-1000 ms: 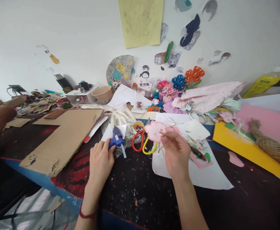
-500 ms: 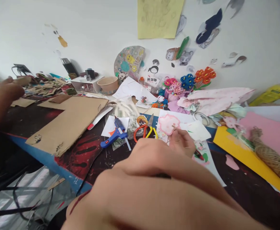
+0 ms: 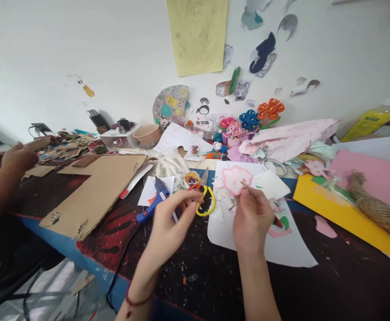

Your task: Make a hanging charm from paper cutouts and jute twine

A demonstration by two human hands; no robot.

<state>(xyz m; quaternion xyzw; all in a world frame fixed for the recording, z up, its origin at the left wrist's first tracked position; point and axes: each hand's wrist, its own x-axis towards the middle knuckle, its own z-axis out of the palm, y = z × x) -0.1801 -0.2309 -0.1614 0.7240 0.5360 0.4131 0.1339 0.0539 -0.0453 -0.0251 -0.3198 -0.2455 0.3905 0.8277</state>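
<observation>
My right hand (image 3: pixel 252 218) is closed over the white paper, its thumb and fingertips pinching a thin brown twig-like piece (image 3: pixel 243 183). Just beyond those fingertips lies a pink-edged paper cutout (image 3: pixel 235 176). My left hand (image 3: pixel 172 225) is up beside the scissors (image 3: pixel 211 213), which have yellow and red handles. Its thumb and index tip come together, and whatever is between them is too small to make out. Partly behind this hand rests a blue glue gun (image 3: pixel 154 203). The white sheet (image 3: pixel 264 249) under my right hand carries green and pink scraps.
Cardboard (image 3: pixel 97 191) covers the left of the table. Another person's hand (image 3: pixel 19 158) works at far left. On the right are yellow card (image 3: pixel 318 203), pink paper (image 3: pixel 371 178) and a twine bundle (image 3: pixel 378 207). Behind stand a paper bowl (image 3: pixel 147 135) and orange flowers (image 3: pixel 271 110).
The arm that crossed the foreground has drawn back, and my left hand now shows beside the scissors. My right hand still pinches the brown piece. The camera view has shifted.
</observation>
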